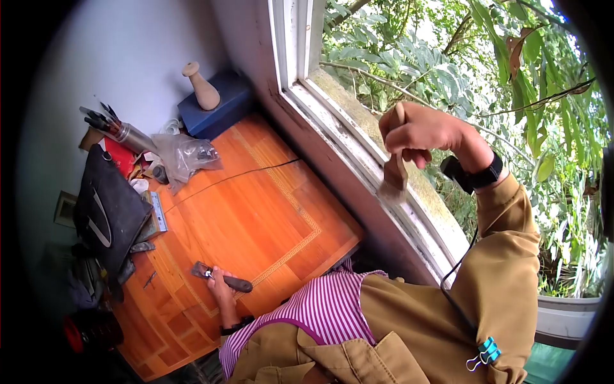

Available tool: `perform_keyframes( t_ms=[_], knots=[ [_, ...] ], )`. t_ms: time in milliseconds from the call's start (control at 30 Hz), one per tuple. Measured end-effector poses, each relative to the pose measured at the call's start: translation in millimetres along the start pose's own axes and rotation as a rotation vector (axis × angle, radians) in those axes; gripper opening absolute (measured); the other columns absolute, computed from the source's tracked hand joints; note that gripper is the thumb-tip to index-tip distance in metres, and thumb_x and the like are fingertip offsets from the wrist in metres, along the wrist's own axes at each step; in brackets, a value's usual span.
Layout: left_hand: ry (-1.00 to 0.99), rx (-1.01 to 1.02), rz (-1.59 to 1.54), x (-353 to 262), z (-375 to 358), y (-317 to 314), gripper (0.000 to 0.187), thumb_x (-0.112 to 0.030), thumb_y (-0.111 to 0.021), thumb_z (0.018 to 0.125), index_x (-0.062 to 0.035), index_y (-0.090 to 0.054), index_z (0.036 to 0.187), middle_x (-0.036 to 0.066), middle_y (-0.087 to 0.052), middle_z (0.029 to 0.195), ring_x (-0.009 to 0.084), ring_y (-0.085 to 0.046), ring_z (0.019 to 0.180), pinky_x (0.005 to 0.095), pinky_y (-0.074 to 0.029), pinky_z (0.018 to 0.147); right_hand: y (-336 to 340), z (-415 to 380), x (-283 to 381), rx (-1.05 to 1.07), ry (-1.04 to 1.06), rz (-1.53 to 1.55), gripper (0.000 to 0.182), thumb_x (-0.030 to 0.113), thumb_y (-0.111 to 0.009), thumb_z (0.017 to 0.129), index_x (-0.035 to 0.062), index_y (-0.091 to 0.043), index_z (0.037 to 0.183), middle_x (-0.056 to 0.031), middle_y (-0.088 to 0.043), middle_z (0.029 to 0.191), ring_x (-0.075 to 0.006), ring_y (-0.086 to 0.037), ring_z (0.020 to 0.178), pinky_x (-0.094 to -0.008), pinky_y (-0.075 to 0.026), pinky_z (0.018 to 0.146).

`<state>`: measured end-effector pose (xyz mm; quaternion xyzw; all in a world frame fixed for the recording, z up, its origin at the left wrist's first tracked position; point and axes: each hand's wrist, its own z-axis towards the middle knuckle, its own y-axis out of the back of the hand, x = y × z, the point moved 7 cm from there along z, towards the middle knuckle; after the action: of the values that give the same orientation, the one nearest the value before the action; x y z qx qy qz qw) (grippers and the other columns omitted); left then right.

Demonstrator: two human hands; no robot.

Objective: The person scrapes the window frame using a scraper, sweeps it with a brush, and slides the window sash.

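Right hand (419,131) pinches a paintbrush (392,184), bristles down, by the window frame (358,150) at right — left hand (221,288) grips a dark-handled scraper (238,284) over the wooden table's (256,198) near side.

We take this for a lived-in room of a home: a plain painted wall (141,48), a white-framed window (289,38) onto dense foliage (390,54), and a patterned wooden counter (249,205) cluttered with a cup of pens (131,136), a black bag (102,205) and a blue box (231,102).
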<state>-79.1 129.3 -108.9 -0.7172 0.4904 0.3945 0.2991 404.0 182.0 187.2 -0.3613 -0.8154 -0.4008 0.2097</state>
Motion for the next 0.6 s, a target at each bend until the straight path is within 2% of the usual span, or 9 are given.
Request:
perform_keyframes(
  t_ms=[100, 233, 300, 367, 600],
  knots=[
    [0.024, -0.015, 0.027, 1.4, 0.4, -0.3, 0.031, -0.033, -0.049, 0.091, -0.0107, -0.044, 0.070, 0.003, -0.050, 0.056, 0.0155, -0.049, 0.043, 0.0256, -0.034, 0.032, -19.6, 18.5, -14.2, 0.088, -0.009, 0.091, 0.013, 0.008, -0.050, 0.076, -0.0007, -0.053, 0.066, -0.0102, -0.060, 0.056, -0.0145, -0.058, 0.041, -0.0244, -0.044, 0.033],
    [0.017, -0.055, 0.071, 0.1, 1.5, 2.6, 0.032, -0.033, -0.049, 0.091, -0.0099, -0.045, 0.069, 0.003, -0.049, 0.056, 0.0151, -0.049, 0.043, 0.0255, -0.035, 0.033, -19.5, 45.2, -3.5, -0.015, 0.013, 0.116, 0.009, 0.005, -0.050, 0.075, -0.0018, -0.051, 0.069, -0.0100, -0.058, 0.056, -0.0152, -0.057, 0.039, -0.0238, -0.044, 0.031],
    [0.032, -0.053, 0.080, 0.6, 0.5, 2.3, 0.033, -0.031, -0.049, 0.092, -0.0090, -0.045, 0.068, 0.003, -0.049, 0.055, 0.0149, -0.048, 0.042, 0.0253, -0.035, 0.034, -4.4, 61.4, 6.6, -0.112, 0.086, 0.187, 0.012, 0.005, -0.051, 0.075, -0.0007, -0.052, 0.065, -0.0064, -0.054, 0.051, -0.0139, -0.055, 0.039, -0.0239, -0.043, 0.031],
    [-0.011, -0.050, 0.019, -0.2, 1.4, 1.8, 0.031, -0.030, -0.049, 0.092, -0.0085, -0.046, 0.070, 0.003, -0.049, 0.056, 0.0154, -0.049, 0.044, 0.0260, -0.038, 0.037, 6.7, 80.3, 17.5, -0.188, 0.164, 0.198, 0.012, 0.005, -0.051, 0.075, -0.0009, -0.052, 0.065, -0.0079, -0.055, 0.052, -0.0143, -0.056, 0.039, -0.0245, -0.042, 0.031],
    [0.014, -0.079, 0.055, 1.9, 2.8, 5.9, 0.031, -0.030, -0.051, 0.091, -0.0079, -0.046, 0.070, 0.004, -0.049, 0.057, 0.0162, -0.051, 0.047, 0.0278, -0.043, 0.042, 27.6, 126.9, 42.0, -0.295, 0.214, 0.134, 0.013, 0.006, -0.052, 0.075, -0.0033, -0.053, 0.067, -0.0114, -0.058, 0.056, -0.0144, -0.056, 0.038, -0.0245, -0.042, 0.029]
  ],
)
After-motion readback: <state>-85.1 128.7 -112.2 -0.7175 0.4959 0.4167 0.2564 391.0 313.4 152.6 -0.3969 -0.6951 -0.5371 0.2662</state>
